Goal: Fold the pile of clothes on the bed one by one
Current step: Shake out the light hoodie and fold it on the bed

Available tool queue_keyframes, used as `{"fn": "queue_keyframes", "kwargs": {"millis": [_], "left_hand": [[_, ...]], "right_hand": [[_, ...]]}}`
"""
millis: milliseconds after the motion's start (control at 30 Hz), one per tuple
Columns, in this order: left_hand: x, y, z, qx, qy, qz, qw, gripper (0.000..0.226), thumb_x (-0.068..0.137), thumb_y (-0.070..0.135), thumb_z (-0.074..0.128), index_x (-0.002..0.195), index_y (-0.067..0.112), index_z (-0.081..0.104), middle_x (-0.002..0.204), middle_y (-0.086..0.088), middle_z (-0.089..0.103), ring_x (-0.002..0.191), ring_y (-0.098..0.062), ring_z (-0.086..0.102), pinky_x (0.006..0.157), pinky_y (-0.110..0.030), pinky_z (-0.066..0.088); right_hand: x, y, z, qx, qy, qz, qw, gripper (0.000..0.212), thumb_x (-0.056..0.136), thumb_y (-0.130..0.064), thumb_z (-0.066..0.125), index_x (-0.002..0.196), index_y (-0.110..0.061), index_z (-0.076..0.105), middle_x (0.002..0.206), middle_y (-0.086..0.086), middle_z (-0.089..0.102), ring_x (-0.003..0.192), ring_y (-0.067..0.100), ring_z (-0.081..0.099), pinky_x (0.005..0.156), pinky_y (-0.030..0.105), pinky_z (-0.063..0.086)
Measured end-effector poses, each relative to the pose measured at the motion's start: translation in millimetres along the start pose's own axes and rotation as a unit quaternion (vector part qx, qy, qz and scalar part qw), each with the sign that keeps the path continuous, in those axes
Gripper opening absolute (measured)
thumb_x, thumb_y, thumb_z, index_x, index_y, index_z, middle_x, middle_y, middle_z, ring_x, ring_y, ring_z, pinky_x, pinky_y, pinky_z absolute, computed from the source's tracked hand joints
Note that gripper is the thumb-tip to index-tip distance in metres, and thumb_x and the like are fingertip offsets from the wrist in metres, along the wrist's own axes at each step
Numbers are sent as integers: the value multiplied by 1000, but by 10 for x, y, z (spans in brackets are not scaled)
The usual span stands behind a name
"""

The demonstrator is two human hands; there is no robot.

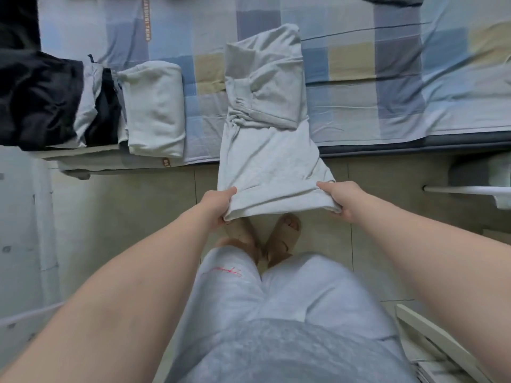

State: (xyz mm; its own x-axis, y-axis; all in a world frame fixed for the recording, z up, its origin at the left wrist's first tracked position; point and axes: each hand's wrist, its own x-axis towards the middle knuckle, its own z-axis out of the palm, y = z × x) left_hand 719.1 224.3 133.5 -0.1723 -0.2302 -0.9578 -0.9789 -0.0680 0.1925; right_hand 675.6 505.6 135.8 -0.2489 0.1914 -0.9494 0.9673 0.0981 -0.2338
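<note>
A pale grey garment [271, 150] lies lengthwise across the bed's near edge, its far half folded on the checked bedsheet [387, 78] and its near end hanging out over the floor. My left hand [218, 204] grips the near left corner of that end. My right hand [338, 199] grips the near right corner, so the hem is stretched between them. To the left on the bed sits a folded pale grey garment [153, 109]. Beside it is a heap of dark and grey clothes [49, 100].
The bed edge [414, 146] runs across the middle of the view, with tiled floor [124, 217] below it. My legs and sandalled feet [282, 239] stand just under the hanging hem. A white rack [470, 189] is at the right, a white frame [431, 341] at bottom right.
</note>
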Motion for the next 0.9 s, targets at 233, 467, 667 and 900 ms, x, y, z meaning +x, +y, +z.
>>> {"fn": "queue_keyframes", "kwargs": {"millis": [233,467,667,900], "left_hand": [[-232,719,-62,-119,-32,2,992,30,94,33,65,120,17,67,103,1,75,84,-18,70,66,-27,54],[-47,2047,-149,-189,-100,5,977,23,95,21,54,73,21,60,46,8,54,33,-6,46,41,-14,40],[629,2998,-191,-216,-100,14,971,23,94,21,54,73,21,64,52,5,55,41,-8,48,57,-21,43],[1572,3600,183,-280,-101,76,952,25,99,27,51,76,23,59,57,8,59,57,-6,57,63,-21,42]], "right_hand": [[-313,-770,-46,55,-2,-13,998,17,92,-21,72,105,-15,64,92,2,67,70,12,61,47,21,45],[-21,-2136,248,129,19,-26,991,22,89,-26,72,110,-18,68,86,0,68,69,11,62,42,19,47],[490,-2962,531,165,11,-23,986,12,88,-22,73,98,-17,69,81,2,68,63,12,64,47,20,52],[1552,-3456,735,253,-17,-30,967,11,96,-27,62,89,-19,64,60,-2,65,54,11,63,52,23,55]]}}
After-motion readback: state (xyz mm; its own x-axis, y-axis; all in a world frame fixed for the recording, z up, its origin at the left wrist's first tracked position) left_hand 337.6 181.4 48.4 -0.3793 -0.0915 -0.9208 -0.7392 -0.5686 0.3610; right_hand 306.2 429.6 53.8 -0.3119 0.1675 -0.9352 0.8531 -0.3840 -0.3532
